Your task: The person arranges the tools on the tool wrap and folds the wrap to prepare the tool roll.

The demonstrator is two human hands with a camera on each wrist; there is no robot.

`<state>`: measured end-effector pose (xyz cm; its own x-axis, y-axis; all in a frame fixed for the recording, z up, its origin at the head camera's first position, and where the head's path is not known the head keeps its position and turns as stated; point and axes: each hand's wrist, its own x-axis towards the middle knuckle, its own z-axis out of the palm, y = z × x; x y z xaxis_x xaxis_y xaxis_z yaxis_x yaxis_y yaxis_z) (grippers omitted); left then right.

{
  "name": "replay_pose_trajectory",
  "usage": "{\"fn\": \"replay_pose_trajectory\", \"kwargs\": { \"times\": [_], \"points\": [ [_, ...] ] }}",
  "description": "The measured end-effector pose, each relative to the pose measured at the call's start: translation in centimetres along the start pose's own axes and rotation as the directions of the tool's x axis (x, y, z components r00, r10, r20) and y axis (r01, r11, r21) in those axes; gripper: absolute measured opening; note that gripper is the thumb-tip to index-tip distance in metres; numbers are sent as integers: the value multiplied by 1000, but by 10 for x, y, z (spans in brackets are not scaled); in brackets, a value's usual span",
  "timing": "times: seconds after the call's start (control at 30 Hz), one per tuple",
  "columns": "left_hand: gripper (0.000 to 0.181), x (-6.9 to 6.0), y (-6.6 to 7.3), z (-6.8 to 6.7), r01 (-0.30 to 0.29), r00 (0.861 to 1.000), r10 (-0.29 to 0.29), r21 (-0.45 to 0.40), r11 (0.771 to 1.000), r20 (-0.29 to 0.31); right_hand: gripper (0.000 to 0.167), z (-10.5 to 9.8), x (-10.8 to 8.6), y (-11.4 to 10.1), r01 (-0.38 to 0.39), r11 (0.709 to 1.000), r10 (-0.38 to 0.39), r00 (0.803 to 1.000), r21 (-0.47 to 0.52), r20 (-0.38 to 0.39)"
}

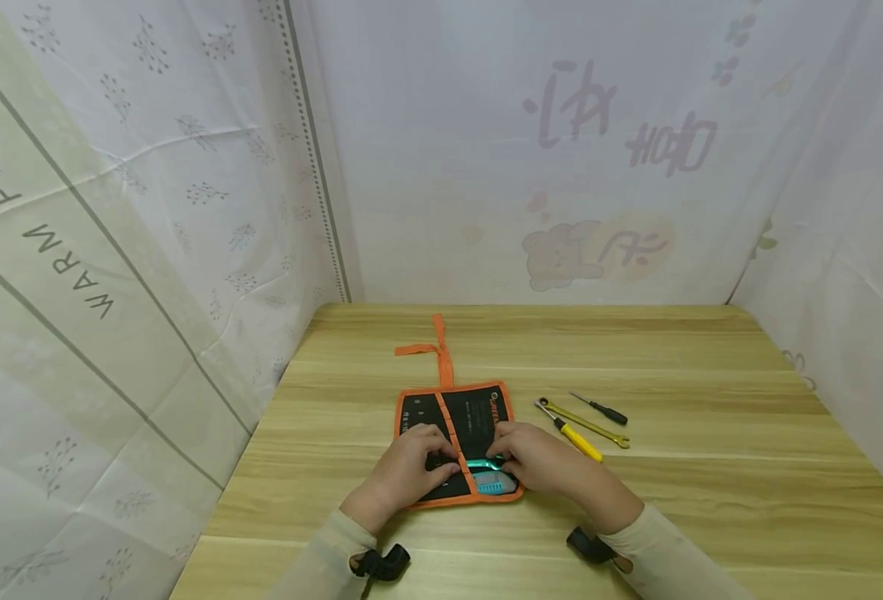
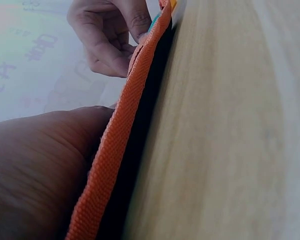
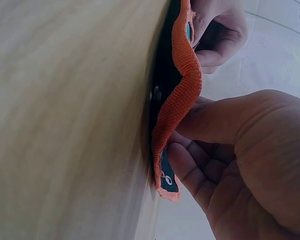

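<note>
The black, orange-edged tool pouch (image 1: 479, 429) lies flat and unrolled on the wood-grain table (image 1: 321, 375), its orange tie strap (image 1: 445, 360) running out from the far edge. The turquoise wrench (image 1: 481, 463) lies on the pouch's right panel, long axis running roughly left to right; its left end meets the orange pocket band (image 1: 452, 433), about square to it, and whatever lies under the band cannot be seen. The right hand (image 1: 542, 458) is the nearer to the wrench's free right end and pinches it there between thumb and bent fingers, the wrench extending leftward from the fingertips. The left hand (image 1: 407, 462) stands on the opposite side, at the band, with the wrench to its right; its thumb and fingertips are bent to a narrow gap, but whether they grip the band cannot be told. A turquoise-and-grey utility knife (image 1: 496, 483) lies just beside the wrench on the person's side, nearly parallel to it. To the right, apart from the pouch, lie a yellow-handled tool (image 1: 581, 440), a gold combination wrench (image 1: 587, 422) and a black-handled screwdriver (image 1: 608, 412).
</note>
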<state>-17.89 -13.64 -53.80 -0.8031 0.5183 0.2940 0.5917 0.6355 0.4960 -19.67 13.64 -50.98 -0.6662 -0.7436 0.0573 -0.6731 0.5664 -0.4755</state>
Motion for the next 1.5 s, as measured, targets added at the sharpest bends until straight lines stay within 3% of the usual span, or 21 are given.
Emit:
{"fn": "replay_pose_trajectory", "kwargs": {
  "times": [0.83, 1.33, 1.5],
  "points": [
    [7, -1, 0, -1, 32, 999, -32, -4, 999, 27, 21, 1, -2, 2, -80, 996, 81, 997, 40, -21],
    [7, 7, 2, -6, -39, 998, 36, 45, 998, 59, 21, 0, -9, 9, -100, 994, 103, 993, 52, -50],
    [3, 9, 1, -9, -24, 994, 21, 31, 999, 105, 22, 0, -12, 13, -91, 991, 97, 993, 99, -65]
  ]
}}
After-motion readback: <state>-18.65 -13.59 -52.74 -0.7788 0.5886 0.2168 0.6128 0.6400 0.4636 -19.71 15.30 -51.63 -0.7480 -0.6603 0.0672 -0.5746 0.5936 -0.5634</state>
